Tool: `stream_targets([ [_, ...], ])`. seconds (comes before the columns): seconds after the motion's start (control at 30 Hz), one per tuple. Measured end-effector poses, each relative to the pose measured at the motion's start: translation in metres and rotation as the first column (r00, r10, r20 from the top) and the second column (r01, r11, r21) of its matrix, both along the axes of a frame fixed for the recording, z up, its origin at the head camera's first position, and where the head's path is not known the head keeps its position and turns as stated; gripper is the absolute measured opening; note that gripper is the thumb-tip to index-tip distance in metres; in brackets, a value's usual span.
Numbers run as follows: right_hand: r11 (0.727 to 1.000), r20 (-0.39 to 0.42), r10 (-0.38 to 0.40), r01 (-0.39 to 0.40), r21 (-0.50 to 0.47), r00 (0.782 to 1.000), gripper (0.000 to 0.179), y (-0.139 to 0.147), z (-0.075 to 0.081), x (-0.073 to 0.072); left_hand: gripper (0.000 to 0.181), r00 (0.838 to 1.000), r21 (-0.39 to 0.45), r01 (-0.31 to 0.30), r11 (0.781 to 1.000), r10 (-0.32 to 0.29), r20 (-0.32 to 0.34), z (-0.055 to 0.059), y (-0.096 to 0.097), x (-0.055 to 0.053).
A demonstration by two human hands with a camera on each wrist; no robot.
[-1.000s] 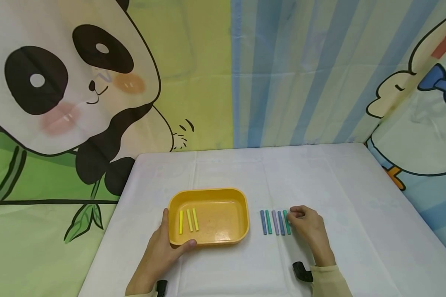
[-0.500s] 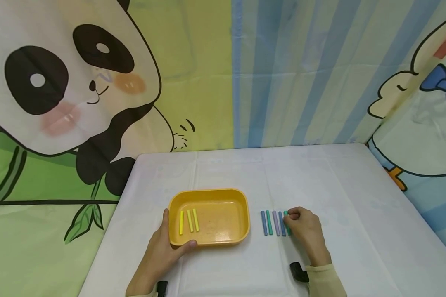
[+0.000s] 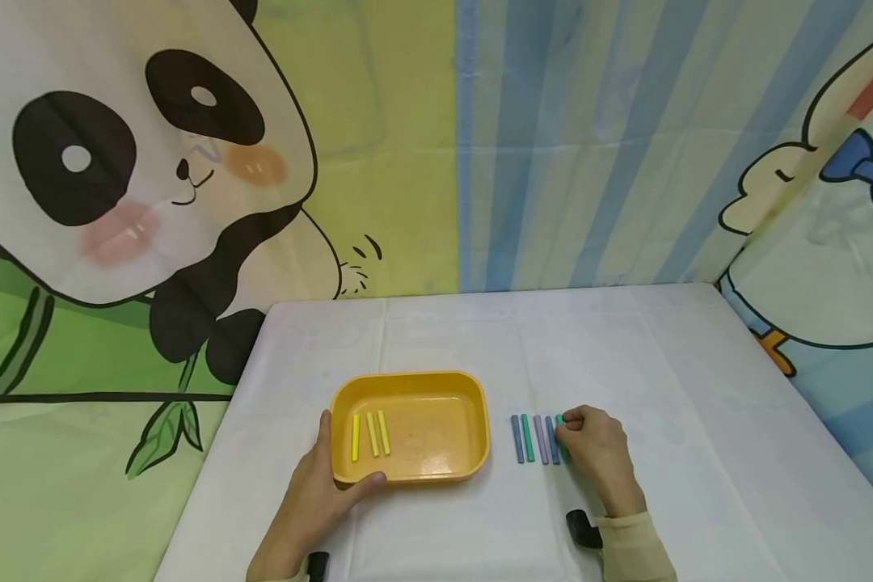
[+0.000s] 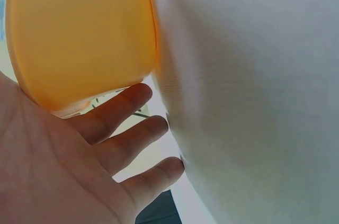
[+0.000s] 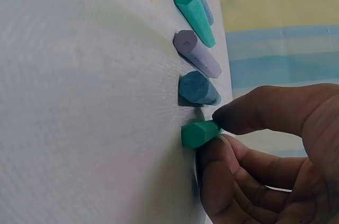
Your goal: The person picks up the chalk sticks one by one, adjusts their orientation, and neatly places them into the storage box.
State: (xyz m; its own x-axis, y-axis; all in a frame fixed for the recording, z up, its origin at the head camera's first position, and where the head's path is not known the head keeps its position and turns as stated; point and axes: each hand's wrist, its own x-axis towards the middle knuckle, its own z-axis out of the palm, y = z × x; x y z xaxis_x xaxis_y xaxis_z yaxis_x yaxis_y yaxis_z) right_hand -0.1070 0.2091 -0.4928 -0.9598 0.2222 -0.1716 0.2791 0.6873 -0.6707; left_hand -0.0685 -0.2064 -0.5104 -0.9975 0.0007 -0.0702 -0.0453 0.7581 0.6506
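Note:
At the lower left of the head view, my left hand (image 3: 309, 501) holds the near left corner of a yellow tray (image 3: 436, 420), thumb along the front side and fingers on the left side. Three yellow chalk sticks (image 3: 373, 434) lie in the tray's left part. To its right, my right hand (image 3: 600, 453) pinches a green chalk stick (image 5: 197, 134) between thumb and fingers; in the right wrist view its end is at the cloth. Beside it lie a blue chalk (image 5: 198, 87), a purple chalk (image 5: 196, 52), another green chalk (image 5: 192, 9) and another blue chalk (image 3: 516, 439).
A white cloth (image 3: 698, 453) covers the table. Behind it hangs a printed curtain (image 3: 553, 145) with a panda and blue stripes. Black wrist mounts (image 3: 584, 529) sit at both sleeves.
My right hand has shifted slightly left onto the rightmost green chalk and now covers its lower part. The left hand and the tray stay in place.

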Motion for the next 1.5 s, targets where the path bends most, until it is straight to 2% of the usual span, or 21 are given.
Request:
stream_targets([
  [0.43, 0.999, 0.012, -0.011, 0.012, -0.036, 1.0, 0.033, 0.004, 0.001, -0.002, 0.134, 1.0, 0.0, 0.004, 1.0, -0.004, 0.009, 0.003, 0.001, 0.003],
  [0.83, 0.999, -0.043, 0.0, -0.002, -0.053, 0.999, 0.034, -0.008, 0.021, -0.009, 0.134, 1.0, -0.003, 0.005, 1.0, -0.005, -0.013, 0.0, 0.0, 0.002],
  [1.1, 0.996, -0.076, 0.033, -0.039, -0.081, 0.997, 0.033, -0.023, 0.036, -0.018, 0.134, 1.0, -0.006, 0.003, 1.0, -0.003, -0.012, -0.001, 0.0, 0.001],
  [1.5, 0.986, -0.079, 0.04, -0.052, -0.161, 0.996, 0.031, -0.046, 0.05, -0.025, 0.134, 1.0, -0.014, 0.003, 1.0, -0.003, 0.001, 0.0, 0.0, 0.001],
])
